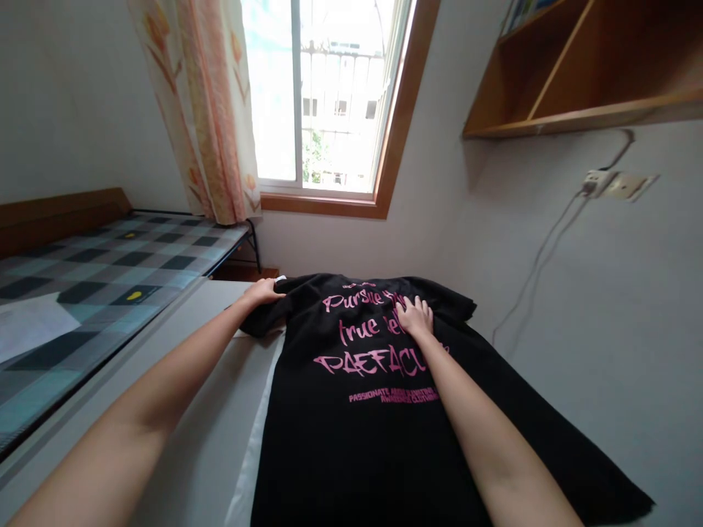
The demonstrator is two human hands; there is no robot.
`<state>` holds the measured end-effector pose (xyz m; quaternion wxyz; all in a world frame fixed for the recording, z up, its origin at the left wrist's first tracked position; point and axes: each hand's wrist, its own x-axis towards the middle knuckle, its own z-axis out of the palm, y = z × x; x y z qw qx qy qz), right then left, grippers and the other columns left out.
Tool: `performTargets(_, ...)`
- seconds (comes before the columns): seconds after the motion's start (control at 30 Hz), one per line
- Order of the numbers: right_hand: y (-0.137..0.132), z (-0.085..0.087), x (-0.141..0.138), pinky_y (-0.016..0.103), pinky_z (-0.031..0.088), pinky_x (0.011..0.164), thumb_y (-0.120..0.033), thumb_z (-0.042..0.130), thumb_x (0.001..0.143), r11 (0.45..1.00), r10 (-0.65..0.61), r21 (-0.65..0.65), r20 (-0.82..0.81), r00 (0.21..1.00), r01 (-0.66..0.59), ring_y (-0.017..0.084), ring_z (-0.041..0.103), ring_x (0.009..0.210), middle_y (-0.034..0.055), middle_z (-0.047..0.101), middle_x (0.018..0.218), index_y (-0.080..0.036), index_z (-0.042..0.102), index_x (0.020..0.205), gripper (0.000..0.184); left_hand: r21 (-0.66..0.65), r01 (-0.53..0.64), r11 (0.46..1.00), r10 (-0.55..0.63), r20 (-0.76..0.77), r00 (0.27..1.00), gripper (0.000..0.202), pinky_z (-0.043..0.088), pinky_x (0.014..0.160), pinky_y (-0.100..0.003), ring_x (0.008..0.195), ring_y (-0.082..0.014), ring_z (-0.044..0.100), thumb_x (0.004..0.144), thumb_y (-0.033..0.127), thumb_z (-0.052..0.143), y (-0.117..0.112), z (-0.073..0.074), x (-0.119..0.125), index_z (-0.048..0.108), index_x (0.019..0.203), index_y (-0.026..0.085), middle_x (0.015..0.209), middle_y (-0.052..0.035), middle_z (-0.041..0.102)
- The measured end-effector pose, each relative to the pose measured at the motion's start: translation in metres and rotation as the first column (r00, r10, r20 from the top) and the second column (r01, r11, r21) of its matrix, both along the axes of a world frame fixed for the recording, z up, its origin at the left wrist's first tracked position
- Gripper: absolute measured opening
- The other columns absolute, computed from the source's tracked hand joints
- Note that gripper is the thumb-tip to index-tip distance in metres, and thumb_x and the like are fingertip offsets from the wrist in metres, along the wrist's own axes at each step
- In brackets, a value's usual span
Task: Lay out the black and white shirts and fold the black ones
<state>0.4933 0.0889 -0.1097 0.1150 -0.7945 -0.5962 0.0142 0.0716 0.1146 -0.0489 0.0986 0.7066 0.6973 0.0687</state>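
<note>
A black T-shirt (pixel 351 454) with pink lettering lies spread with its printed side up, its sleeves toward the window. My left hand (pixel 263 293) is closed on the shirt's left sleeve near the shoulder, the fingertips partly hidden. My right hand (pixel 416 316) rests palm down on the lettering at the upper right of the shirt, its fingers stretched out and apart. Beneath the shirt's left edge shows a strip of white cloth or sheet (pixel 253 446).
A grey-white surface (pixel 190 424) runs along the left of the shirt. Beyond it is a bed with a checked mattress (pixel 159 256) and a white paper (pixel 33 322). A wooden shelf (pixel 582 113) and a plugged-in socket (pixel 598 183) are on the right wall. A curtain (pixel 206 110) hangs beside the window.
</note>
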Motion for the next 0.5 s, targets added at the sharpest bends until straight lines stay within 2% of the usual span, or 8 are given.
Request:
performTargets(0.07, -0.001, -0.001, 0.002, 0.041, 0.018, 0.115, -0.047, 0.03, 0.096, 1.0, 0.003, 0.025, 0.006, 1.0, -0.003, 0.029, 0.025, 0.142, 0.0128, 0.031, 0.155, -0.019, 0.043, 0.145, 0.058, 0.029, -0.014, 0.999, 0.015, -0.025, 1.0, 0.045, 0.049, 0.076, -0.027, 0.097, -0.0258, 0.066, 0.075, 0.049, 0.065, -0.003, -0.004, -0.003, 0.067, 0.106, 0.018, 0.109, -0.0111, 0.07)
performTargets(0.17, 0.0, 0.0, 0.002, 0.04, 0.019, 0.114, -0.043, 0.034, 0.095, 0.998, 0.005, 0.056, 0.01, 1.0, -0.006, 0.028, 0.028, 0.141, 0.0132, 0.034, 0.153, -0.017, 0.047, 0.143, 0.056, 0.077, -0.035, 0.996, 0.04, -0.061, 0.997, 0.032, 0.049, 0.075, -0.026, 0.095, -0.025, 0.066, 0.078, 0.037, 0.062, -0.006, 0.001, -0.001, 0.069, 0.104, 0.02, 0.104, -0.0094, 0.071)
performTargets(0.23, 0.001, -0.001, 0.003, 0.039, 0.019, 0.114, -0.041, 0.036, 0.094, 0.997, 0.011, 0.076, 0.018, 1.0, -0.012, 0.028, 0.029, 0.14, 0.0136, 0.036, 0.152, -0.016, 0.049, 0.141, 0.055, 0.111, -0.059, 0.992, 0.068, -0.074, 0.995, 0.027, 0.048, 0.078, -0.029, 0.097, -0.026, 0.065, 0.081, 0.032, 0.058, -0.006, 0.011, 0.002, 0.07, 0.104, 0.023, 0.106, -0.0089, 0.071)
performTargets(0.3, 0.0, -0.002, 0.004, 0.039, 0.021, 0.114, -0.039, 0.037, 0.094, 0.995, 0.019, 0.097, 0.024, 1.0, -0.021, 0.028, 0.031, 0.139, 0.014, 0.038, 0.151, -0.015, 0.052, 0.139, 0.053, 0.209, -0.077, 0.975, 0.098, -0.088, 0.991, 0.029, 0.047, 0.082, -0.032, 0.102, -0.0275, 0.063, 0.086, 0.031, 0.051, -0.003, 0.027, 0.005, 0.069, 0.109, 0.024, 0.113, -0.0099, 0.067)
performTargets(0.37, 0.0, -0.004, 0.005, 0.039, 0.022, 0.113, -0.037, 0.038, 0.093, 0.992, 0.023, 0.124, 0.029, 0.999, -0.027, 0.028, 0.033, 0.138, 0.0143, 0.04, 0.149, -0.014, 0.054, 0.137, 0.052, 0.383, -0.06, 0.922, 0.114, -0.119, 0.986, 0.034, 0.046, 0.086, -0.035, 0.106, -0.0285, 0.06, 0.092, 0.031, 0.042, 0.002, 0.044, 0.005, 0.066, 0.114, 0.022, 0.119, -0.0118, 0.062)
performTargets(0.43, -0.001, -0.005, 0.005, 0.039, 0.023, 0.113, -0.035, 0.038, 0.093, 0.988, 0.028, 0.151, 0.033, 0.999, -0.033, 0.028, 0.035, 0.136, 0.0144, 0.042, 0.148, -0.014, 0.056, 0.135, 0.05, 0.533, -0.023, 0.846, 0.134, -0.171, 0.976, 0.036, 0.043, 0.089, -0.038, 0.109, -0.0295, 0.058, 0.095, 0.03, 0.037, 0.007, 0.057, 0.004, 0.065, 0.117, 0.019, 0.119, -0.014, 0.059)
performTargets(0.47, -0.001, -0.004, 0.005, 0.039, 0.024, 0.113, -0.034, 0.038, 0.093, 0.986, 0.03, 0.161, 0.036, 0.999, -0.036, 0.028, 0.036, 0.136, 0.0143, 0.043, 0.148, -0.014, 0.057, 0.133, 0.049, 0.566, -0.014, 0.825, 0.151, -0.197, 0.969, 0.036, 0.042, 0.091, -0.039, 0.109, -0.0302, 0.057, 0.095, 0.028, 0.038, 0.009, 0.061, 0.003, 0.064, 0.118, 0.018, 0.119, -0.015, 0.059)
performTargets(0.5, -0.001, -0.004, 0.005, 0.038, 0.024, 0.113, -0.033, 0.038, 0.093, 0.985, 0.032, 0.166, 0.039, 0.999, -0.038, 0.027, 0.036, 0.135, 0.0142, 0.043, 0.147, -0.014, 0.058, 0.133, 0.048, 0.564, -0.02, 0.826, 0.173, -0.22, 0.96, 0.035, 0.042, 0.091, -0.04, 0.111, -0.0312, 0.055, 0.094, 0.027, 0.041, 0.01, 0.062, 0.003, 0.062, 0.121, 0.017, 0.119, -0.016, 0.057)
